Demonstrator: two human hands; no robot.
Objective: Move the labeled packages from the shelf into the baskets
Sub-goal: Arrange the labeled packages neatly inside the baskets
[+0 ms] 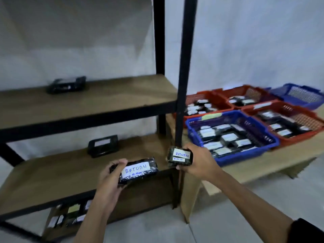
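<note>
Two "RETURN" parcels leave the wooden shelf (70, 165).
Left hand (109, 174) grips a long black plastic-wrapped package (138, 170); right hand (198, 163) pinches a small black one (179, 156); the matching basket likely comes next.

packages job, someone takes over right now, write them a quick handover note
Left hand grips a RETURN package over the lower shelf.
Right hand grips a smaller RETURN package by the shelf post.
Done: four baskets, including the near blue basket, already hold packages; the far blue basket looks empty.
Left: bin both held packages, then the upper package, the lower package, and the bottom packages.
</note>
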